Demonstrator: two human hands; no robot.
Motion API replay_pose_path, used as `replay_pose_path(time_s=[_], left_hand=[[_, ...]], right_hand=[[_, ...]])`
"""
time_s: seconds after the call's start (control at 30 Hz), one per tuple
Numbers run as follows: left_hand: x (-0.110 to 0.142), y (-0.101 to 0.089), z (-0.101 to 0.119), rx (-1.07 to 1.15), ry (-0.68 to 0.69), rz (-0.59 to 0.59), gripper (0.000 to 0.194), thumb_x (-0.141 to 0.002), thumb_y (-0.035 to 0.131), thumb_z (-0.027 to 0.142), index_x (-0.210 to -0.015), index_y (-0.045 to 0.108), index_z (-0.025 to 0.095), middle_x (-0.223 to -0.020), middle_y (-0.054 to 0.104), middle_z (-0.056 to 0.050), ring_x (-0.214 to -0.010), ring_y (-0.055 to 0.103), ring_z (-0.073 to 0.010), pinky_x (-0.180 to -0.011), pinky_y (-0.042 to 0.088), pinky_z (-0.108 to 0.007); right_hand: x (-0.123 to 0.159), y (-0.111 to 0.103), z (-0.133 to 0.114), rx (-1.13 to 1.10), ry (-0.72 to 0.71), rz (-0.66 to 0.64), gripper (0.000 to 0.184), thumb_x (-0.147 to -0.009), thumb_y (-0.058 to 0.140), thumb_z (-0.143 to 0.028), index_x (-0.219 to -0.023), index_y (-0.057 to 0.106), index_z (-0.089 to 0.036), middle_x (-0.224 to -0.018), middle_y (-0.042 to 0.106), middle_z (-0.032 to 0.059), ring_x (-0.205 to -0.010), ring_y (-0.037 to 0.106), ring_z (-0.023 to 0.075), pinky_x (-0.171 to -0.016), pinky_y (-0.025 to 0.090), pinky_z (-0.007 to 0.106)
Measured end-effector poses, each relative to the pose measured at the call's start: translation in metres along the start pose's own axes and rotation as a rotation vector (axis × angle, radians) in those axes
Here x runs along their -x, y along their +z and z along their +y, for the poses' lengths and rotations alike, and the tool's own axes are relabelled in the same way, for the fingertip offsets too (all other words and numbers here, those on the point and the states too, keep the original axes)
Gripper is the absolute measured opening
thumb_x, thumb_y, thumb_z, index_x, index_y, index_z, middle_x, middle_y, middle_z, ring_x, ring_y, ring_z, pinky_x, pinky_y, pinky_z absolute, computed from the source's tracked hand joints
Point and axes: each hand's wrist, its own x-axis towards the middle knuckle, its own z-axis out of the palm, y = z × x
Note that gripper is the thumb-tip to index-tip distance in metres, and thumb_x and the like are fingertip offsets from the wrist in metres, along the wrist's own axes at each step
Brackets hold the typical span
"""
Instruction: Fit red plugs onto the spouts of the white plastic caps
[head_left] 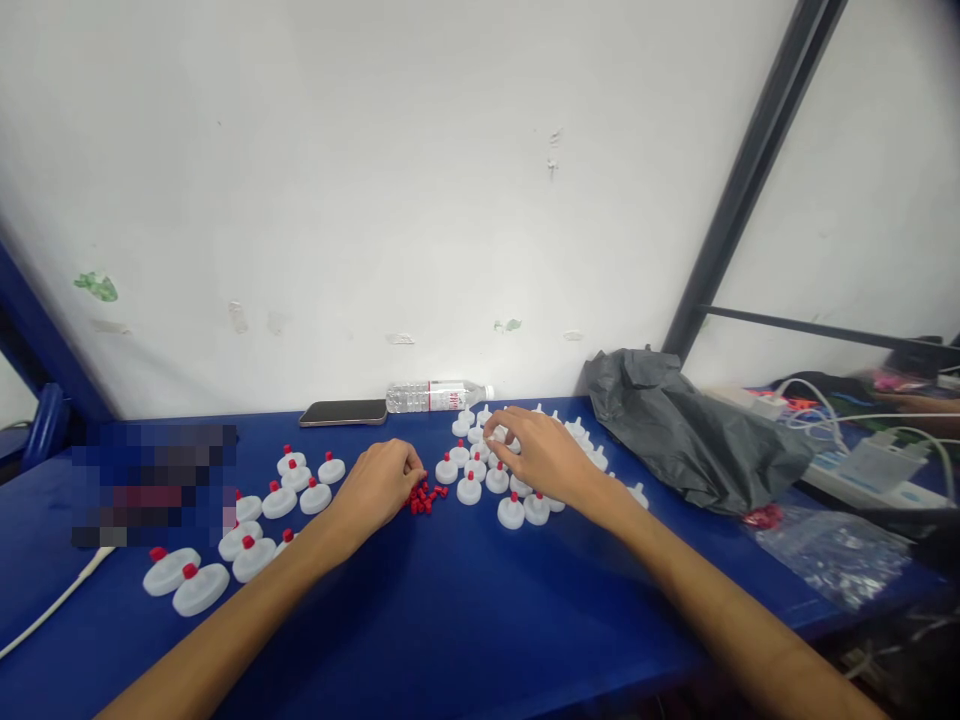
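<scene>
On the blue table [465, 610] my left hand [379, 482] rests with its fingers curled together at a small heap of red plugs [424, 497]; what it pinches is too small to name. My right hand [541, 452] lies over a cluster of white round caps [480, 470], some with red tips, its fingertips closed on one white cap at the far side. A second group of white caps with red tips [247, 520] lies to the left of my left forearm.
A phone [343, 412] and a lying water bottle [435, 396] sit by the white wall. A grey plastic bag [690, 430] and a clear bag [832, 550] lie at the right, with cables and a power strip [862, 470] beyond. A white cable [52, 605] crosses the left edge.
</scene>
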Motion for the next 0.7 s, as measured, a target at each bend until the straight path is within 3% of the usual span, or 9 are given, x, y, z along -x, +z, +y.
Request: replay_pose_path(time_s=[0.3, 0.47, 0.7], left_hand=[[0.005, -0.005, 0.008, -0.019, -0.013, 0.018, 0.020, -0.083, 0.062, 0.037, -0.075, 0.072, 0.021, -0.078, 0.077, -0.007, -0.075, 0.069, -0.0237, -0.062, 0.040, -0.030], [0.008, -0.004, 0.011, -0.036, -0.002, 0.017, 0.016, -0.082, 0.061, 0.026, -0.072, 0.073, 0.022, -0.075, 0.077, -0.007, -0.076, 0.070, -0.0247, -0.064, 0.040, -0.031], [0.007, -0.004, 0.008, -0.037, 0.014, 0.006, 0.018, -0.083, 0.057, 0.024, -0.071, 0.070, 0.022, -0.071, 0.076, -0.005, -0.070, 0.069, -0.0225, -0.063, 0.041, -0.030]], right_hand=[[0.000, 0.000, -0.002, 0.002, 0.006, -0.013, 0.013, -0.099, 0.052, -0.030, -0.101, 0.063, -0.024, -0.094, 0.068, 0.0020, -0.081, 0.064, 0.0165, -0.067, 0.043, 0.027], [0.000, 0.000, -0.002, 0.013, -0.011, -0.018, 0.013, -0.099, 0.052, -0.030, -0.100, 0.064, -0.024, -0.092, 0.067, 0.0018, -0.079, 0.064, 0.0161, -0.068, 0.042, 0.028], [0.000, 0.001, -0.002, 0.020, -0.006, -0.019, 0.014, -0.099, 0.051, -0.030, -0.101, 0.064, -0.024, -0.092, 0.066, 0.0021, -0.078, 0.064, 0.0165, -0.067, 0.043, 0.028]])
